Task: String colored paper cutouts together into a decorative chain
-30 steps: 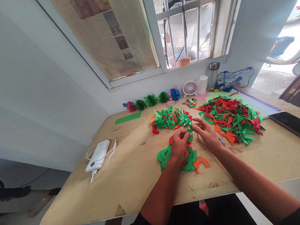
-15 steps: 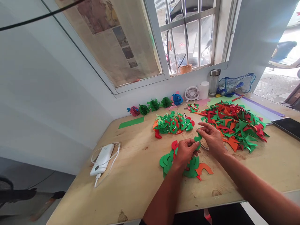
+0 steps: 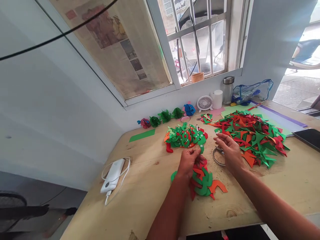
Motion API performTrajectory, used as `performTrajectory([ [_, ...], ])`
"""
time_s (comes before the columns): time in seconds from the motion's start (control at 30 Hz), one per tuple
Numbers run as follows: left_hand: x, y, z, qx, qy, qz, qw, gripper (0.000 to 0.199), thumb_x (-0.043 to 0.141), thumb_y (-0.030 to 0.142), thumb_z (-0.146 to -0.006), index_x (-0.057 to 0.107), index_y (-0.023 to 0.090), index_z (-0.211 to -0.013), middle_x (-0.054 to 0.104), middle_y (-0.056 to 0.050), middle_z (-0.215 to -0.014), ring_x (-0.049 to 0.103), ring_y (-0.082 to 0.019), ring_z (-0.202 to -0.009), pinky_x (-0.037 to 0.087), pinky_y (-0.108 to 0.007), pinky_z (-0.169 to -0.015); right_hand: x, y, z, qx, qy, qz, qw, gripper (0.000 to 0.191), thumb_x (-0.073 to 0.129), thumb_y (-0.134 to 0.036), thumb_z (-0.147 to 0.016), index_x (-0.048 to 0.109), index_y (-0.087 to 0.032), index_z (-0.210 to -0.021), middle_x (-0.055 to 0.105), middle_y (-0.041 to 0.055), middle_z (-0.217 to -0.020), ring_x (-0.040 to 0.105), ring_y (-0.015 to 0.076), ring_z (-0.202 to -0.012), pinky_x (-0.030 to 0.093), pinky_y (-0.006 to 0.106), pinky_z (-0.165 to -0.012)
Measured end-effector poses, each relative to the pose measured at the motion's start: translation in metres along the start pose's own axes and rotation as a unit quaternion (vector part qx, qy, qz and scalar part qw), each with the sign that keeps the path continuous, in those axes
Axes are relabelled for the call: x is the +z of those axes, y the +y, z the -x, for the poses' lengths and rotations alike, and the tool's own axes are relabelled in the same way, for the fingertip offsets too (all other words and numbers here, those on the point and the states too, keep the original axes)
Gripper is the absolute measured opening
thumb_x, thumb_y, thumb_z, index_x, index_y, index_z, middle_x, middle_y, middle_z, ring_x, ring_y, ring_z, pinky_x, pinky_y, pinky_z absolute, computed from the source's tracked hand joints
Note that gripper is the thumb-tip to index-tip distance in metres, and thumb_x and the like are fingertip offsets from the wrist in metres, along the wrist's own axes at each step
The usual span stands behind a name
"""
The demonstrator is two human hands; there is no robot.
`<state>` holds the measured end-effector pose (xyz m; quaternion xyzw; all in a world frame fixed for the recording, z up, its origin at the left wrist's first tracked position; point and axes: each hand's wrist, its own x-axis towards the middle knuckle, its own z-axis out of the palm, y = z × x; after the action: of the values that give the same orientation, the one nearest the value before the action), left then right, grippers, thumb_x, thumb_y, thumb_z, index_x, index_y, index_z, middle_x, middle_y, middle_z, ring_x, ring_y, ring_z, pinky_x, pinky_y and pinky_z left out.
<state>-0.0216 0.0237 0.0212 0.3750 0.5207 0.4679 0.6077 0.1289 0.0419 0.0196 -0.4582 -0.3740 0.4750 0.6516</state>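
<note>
My left hand (image 3: 189, 162) is closed, its thumb and fingers pinching a small green paper piece (image 3: 202, 148) above the lower pile of green, red and orange cut pieces (image 3: 205, 181). My right hand (image 3: 229, 151) hovers to the right, fingers slightly parted and nothing visible between them. Beside its fingers lies a metal ring-shaped handle (image 3: 218, 162), partly hidden by the hand. Behind my left hand sits a pile of curved green and red pieces (image 3: 185, 136), some with white spots. A large heap of jagged paper scraps (image 3: 255, 136) spreads beyond my right hand.
Folded paper ornaments (image 3: 165, 116) line the wall edge of the wooden table (image 3: 150, 186). A white power bank (image 3: 113, 175) with a cable lies left. A small fan (image 3: 204, 103), a glass bottle (image 3: 228, 90) and a phone (image 3: 308, 138) are farther right.
My hands have moved apart, and my right hand has let go of the green piece. My left hand has shifted slightly left with a green piece at its fingertips. The camera view has tilted slightly.
</note>
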Motion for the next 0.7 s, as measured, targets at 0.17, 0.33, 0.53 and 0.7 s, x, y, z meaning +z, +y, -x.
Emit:
performTrajectory([
  [0.17, -0.013, 0.026, -0.033, -0.005, 0.064, 0.065, 0.996, 0.039, 0.077, 0.044, -0.055, 0.055, 0.013, -0.062, 0.063, -0.005, -0.052, 0.053, -0.009, -0.039, 0.032, -0.019, -0.039, 0.001, -0.003, 0.0, 0.012, -0.001, -0.008, 1.0, 0.035, 0.068, -0.042, -0.067, 0.061, -0.02, -0.093, 0.066, 0.0055, -0.085, 0.06, 0.0184, -0.083, 0.046, 0.033, -0.074],
  [0.33, -0.019, 0.02, -0.04, -0.031, 0.084, 0.063, 0.994, 0.035, 0.068, 0.045, -0.066, 0.059, 0.012, -0.075, 0.063, -0.005, -0.051, 0.054, -0.01, -0.039, 0.031, -0.018, -0.038, 0.002, -0.008, 0.0, 0.027, 0.01, -0.018, 0.999, 0.034, 0.068, -0.042, -0.067, 0.061, -0.02, -0.092, 0.066, 0.0054, -0.085, 0.06, 0.0182, -0.08, 0.046, 0.033, -0.073],
  [0.53, -0.039, -0.006, 0.0, 0.04, 0.151, -0.071, 0.985, 0.023, 0.063, 0.036, -0.07, 0.063, 0.014, -0.074, 0.062, -0.002, -0.052, 0.052, -0.011, -0.041, 0.033, -0.02, -0.041, 0.001, -0.01, -0.001, 0.03, 0.002, -0.022, 0.999, 0.03, 0.067, -0.036, -0.068, 0.061, -0.02, -0.093, 0.064, 0.0039, -0.082, 0.059, 0.0158, -0.078, 0.045, 0.032, -0.075],
  [0.7, -0.06, -0.011, 0.033, 0.14, 0.181, -0.304, 0.925, 0.011, 0.064, 0.029, -0.068, 0.068, 0.019, -0.072, 0.068, -0.005, -0.071, 0.059, -0.017, -0.069, 0.043, -0.027, -0.066, 0.0, -0.006, -0.002, -0.003, -0.008, 0.008, 1.0, 0.028, 0.064, -0.034, -0.07, 0.061, -0.019, -0.092, 0.064, 0.0037, -0.08, 0.059, 0.0157, -0.075, 0.045, 0.031, -0.072],
])
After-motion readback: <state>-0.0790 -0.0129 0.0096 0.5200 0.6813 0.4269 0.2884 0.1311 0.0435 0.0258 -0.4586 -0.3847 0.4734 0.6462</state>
